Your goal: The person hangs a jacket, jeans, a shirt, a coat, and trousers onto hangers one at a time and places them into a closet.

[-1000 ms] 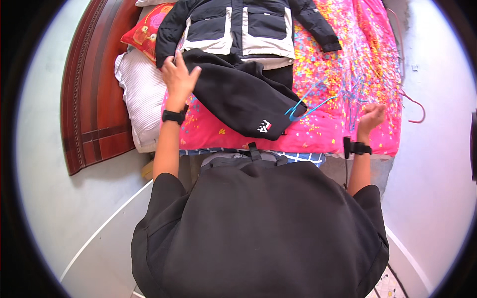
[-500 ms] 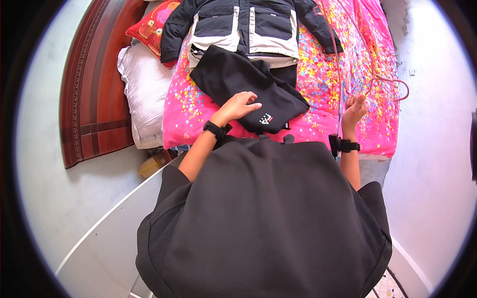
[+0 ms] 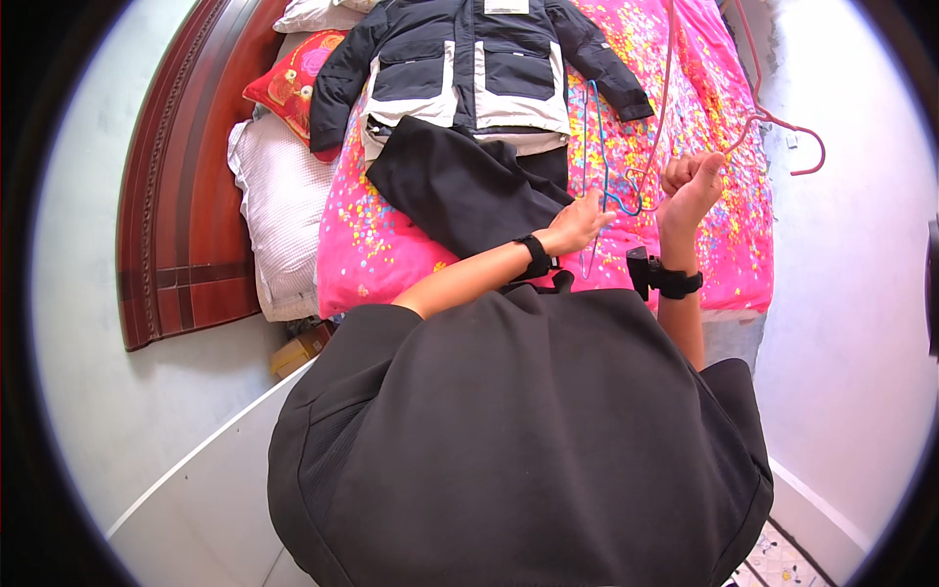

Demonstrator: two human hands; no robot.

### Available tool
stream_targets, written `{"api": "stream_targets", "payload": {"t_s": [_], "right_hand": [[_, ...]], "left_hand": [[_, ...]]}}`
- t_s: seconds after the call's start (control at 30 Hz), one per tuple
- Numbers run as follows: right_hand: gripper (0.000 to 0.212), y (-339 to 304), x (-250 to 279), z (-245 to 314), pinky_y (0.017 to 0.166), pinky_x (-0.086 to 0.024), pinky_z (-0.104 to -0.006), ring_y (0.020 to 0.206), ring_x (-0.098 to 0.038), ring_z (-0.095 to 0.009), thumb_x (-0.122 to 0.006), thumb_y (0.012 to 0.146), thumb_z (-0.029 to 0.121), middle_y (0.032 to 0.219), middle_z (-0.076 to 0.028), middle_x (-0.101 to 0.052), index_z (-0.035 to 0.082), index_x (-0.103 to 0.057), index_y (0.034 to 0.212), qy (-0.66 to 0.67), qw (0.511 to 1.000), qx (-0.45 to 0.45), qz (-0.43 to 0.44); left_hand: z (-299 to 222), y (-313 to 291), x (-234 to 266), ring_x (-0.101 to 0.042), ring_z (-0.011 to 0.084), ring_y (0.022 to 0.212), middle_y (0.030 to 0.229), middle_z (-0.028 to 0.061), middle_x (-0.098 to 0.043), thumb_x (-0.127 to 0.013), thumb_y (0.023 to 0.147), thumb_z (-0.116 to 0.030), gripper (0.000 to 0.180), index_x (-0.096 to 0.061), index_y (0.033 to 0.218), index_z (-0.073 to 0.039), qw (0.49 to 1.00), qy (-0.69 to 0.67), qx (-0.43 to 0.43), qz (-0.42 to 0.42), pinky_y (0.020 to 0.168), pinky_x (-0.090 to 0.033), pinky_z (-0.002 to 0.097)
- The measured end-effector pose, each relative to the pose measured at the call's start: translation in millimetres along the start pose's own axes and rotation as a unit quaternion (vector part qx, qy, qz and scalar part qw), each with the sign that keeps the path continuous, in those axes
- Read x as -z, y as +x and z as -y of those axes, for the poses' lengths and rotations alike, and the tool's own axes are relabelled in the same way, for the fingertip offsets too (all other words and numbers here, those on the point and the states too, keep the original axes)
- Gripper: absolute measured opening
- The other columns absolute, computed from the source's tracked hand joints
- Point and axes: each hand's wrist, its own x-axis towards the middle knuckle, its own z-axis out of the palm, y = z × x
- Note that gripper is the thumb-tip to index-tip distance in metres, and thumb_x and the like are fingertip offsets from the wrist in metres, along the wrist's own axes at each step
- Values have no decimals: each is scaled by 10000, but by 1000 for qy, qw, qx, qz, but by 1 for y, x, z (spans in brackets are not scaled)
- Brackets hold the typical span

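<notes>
Slender red hanger (image 3: 767,117): gripped in curled right hand (image 3: 691,188). Thin blue wire hanger (image 3: 601,147): situated between hands, beside black fabric garment (image 3: 460,186); whether pinched by left hand (image 3: 577,225) cannot be told. Hanger handling judged under way; steady support called for.

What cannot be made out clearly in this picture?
Head view:
Black-and-white padded jacket: top cut off by the upper edge.
Thin red curved-hook hanger: partly cut off by the same edge.
Crumpled black cloth garment: lower part hidden by left forearm.
Right hand: palm hidden by its curled fingers.
</notes>
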Motion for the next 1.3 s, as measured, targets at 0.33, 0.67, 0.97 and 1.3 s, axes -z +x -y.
{"api": "stream_targets", "payload": {"t_s": [0.33,0.67,0.97,1.3], "right_hand": [[548,-12,77,-29,452,-167,-308,496,-238,-46,-438,1030,416,533,60,-258,90,-318,606,-349,933,52,-71],[517,2,237,-56,580,-400,-427,658,-574,-254,-474,990,463,672,-118,-571,-4,-633,835,-634,760,60,-132],[879,-57,146,-163,998,-398,-504,1248,-460,-350,-867,570,135,1362,-148,-482,215,-485,1358,-617,683,63,386],[358,-108,6,-234,835,-488,-496,976,-625,-409,-527,748,53,986,-215,-673,61,-633,1090,-516,728,-80,445]], "left_hand": [[-14,-33,20,-583,435,861,875,227,-597,-509,971,-236,217,-483,944,-23,977,133,-167,-1,703,-443,492],[40,-83,152,-630,185,904,931,85,-653,-587,945,-202,184,-638,996,-33,986,22,-106,-127,822,-483,318],[116,-214,213,-653,173,686,748,49,-650,-540,958,-334,317,-658,1062,-58,927,-20,67,-368,608,-482,347],[117,-322,171,-556,254,587,600,150,-562,-538,921,-541,638,-517,597,8,747,66,290,-595,540,-390,419]]}}
